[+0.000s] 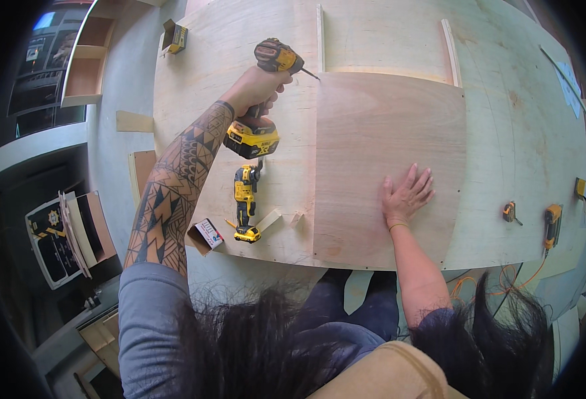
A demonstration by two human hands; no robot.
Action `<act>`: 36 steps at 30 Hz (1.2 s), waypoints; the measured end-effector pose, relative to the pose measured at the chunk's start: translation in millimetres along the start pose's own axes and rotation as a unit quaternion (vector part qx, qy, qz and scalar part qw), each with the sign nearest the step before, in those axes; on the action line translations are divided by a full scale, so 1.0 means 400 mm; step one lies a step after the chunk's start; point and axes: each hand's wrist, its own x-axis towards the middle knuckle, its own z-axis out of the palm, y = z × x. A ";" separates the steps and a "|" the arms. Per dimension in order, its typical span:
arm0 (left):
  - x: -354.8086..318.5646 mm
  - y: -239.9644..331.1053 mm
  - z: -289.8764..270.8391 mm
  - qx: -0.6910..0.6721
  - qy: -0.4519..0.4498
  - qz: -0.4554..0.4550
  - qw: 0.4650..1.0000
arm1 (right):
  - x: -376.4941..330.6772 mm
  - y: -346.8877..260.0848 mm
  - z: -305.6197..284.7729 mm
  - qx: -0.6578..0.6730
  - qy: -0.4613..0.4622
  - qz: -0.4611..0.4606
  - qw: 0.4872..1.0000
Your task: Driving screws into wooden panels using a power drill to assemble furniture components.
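My left hand [258, 90] is wrapped round the grip of a yellow and black cordless drill driver [278, 56]. Its long thin bit points right, with the tip at the far left corner of a reddish-brown plywood panel [379, 126]; whether a screw is there is too small to tell. Spread flat on the panel's near right part is my right hand [408, 196], fingers apart, holding nothing. The panel lies over a wooden frame, whose pale strips [321, 40] stick out beyond its far edge. Below the drill driver's battery lies a yellow and black oscillating multi-tool [245, 199].
Under everything is a large pale plywood worktop [526, 166]. Small wood offcuts [269, 221] and an open cardboard box [206, 235] sit near its front left edge. To the right lie a tape measure [511, 212] and an orange corded tool [553, 226]. A yellow-black box [174, 38] stands far left.
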 end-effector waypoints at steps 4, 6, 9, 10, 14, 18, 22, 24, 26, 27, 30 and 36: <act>0.006 0.000 0.005 0.019 0.008 0.009 1.000 | 0.001 -0.014 -0.008 0.005 -0.009 -0.002 1.000; 0.007 0.006 0.016 0.016 0.010 0.005 1.000 | -0.002 -0.013 -0.009 -0.003 -0.010 0.003 1.000; 0.011 0.012 0.025 0.014 0.013 -0.005 1.000 | -0.004 -0.016 -0.008 -0.003 -0.006 0.000 1.000; 0.013 0.013 0.028 0.016 0.014 -0.011 1.000 | -0.004 -0.015 -0.008 -0.003 -0.006 -0.001 1.000; 0.022 0.003 0.032 0.002 0.014 -0.023 1.000 | -0.007 -0.018 -0.008 0.000 -0.006 -0.003 1.000; 0.026 -0.001 0.040 -0.048 0.015 -0.020 0.999 | -0.007 -0.015 -0.008 0.001 -0.009 -0.002 1.000; 0.021 0.003 0.067 -0.048 0.015 -0.011 0.999 | 0.002 0.005 -0.010 -0.001 0.002 -0.005 1.000; 0.004 -0.032 0.093 -0.094 0.020 0.013 0.995 | 0.004 0.009 -0.010 -0.005 -0.005 -0.006 1.000; -0.024 -0.121 0.135 -0.185 0.048 0.038 0.981 | 0.004 0.001 -0.004 -0.008 -0.005 -0.010 1.000; -0.047 -0.183 0.166 -0.193 0.089 0.050 0.976 | 0.001 -0.008 -0.001 -0.009 -0.007 -0.012 1.000; -0.117 -0.406 0.280 -0.165 0.228 0.099 0.954 | -0.003 -0.039 0.000 -0.025 -0.001 -0.018 1.000; -0.175 -0.911 0.510 -0.082 0.322 0.311 0.890 | -0.069 -0.103 0.057 -0.051 0.019 -0.058 0.997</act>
